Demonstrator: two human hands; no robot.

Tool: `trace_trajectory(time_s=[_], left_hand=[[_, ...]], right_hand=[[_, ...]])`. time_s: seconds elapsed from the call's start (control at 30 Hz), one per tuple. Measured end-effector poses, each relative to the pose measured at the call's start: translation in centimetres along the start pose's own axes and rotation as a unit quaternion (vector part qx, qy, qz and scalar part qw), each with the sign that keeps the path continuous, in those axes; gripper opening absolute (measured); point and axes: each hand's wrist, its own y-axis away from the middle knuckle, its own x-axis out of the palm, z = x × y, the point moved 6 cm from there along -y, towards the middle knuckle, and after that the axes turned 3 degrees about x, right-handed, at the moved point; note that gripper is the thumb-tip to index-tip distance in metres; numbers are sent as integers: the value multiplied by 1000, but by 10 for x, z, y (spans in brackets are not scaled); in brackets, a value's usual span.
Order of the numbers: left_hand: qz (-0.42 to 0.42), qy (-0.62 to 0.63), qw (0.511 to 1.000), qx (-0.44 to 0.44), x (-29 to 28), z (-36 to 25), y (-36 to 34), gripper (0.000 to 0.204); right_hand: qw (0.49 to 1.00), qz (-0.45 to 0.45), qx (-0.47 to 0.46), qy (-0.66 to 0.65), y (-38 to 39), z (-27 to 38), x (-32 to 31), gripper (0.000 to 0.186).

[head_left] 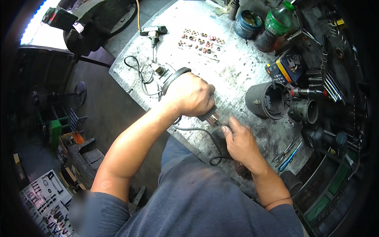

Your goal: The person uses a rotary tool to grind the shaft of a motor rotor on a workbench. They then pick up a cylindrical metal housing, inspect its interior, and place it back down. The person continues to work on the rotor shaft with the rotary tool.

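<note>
My left hand [193, 94] is closed around a dark tool with a ribbed collar [207, 114] and a shiny metal nose [213, 119]. A curved black part [176, 79] shows behind the knuckles; most of the tool's body is hidden by the hand. Close to the nose, my right hand [239, 141] has thumb and forefinger pinched at a thin metal tip [218, 123]. What else the right fingers hold is hidden. Below both hands a black cord [209, 136] loops across the metal bench top, its end near a brown ribbed object [240, 168].
Small copper-coloured bushings [201, 41] lie in rows at the back. A grey cylindrical housing [262, 100], a dark-blue box [290, 66], a green-capped bottle [278, 19] and a blue tub [248, 24] stand on the right. Blue-handled pliers [290, 156] lie nearby. A cord-fitted metal piece [159, 70] sits at left.
</note>
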Motion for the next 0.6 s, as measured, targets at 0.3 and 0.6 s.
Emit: trace_trajectory(time_s=[0.3, 0.6], left_hand=[[62, -12, 998, -15, 0, 0, -2, 23], [10, -16, 1000, 15, -5, -6, -2, 18]], right_hand=[[1000, -3, 13, -3, 5, -10, 7, 10], [998, -5, 17, -54, 14, -17, -1, 10]])
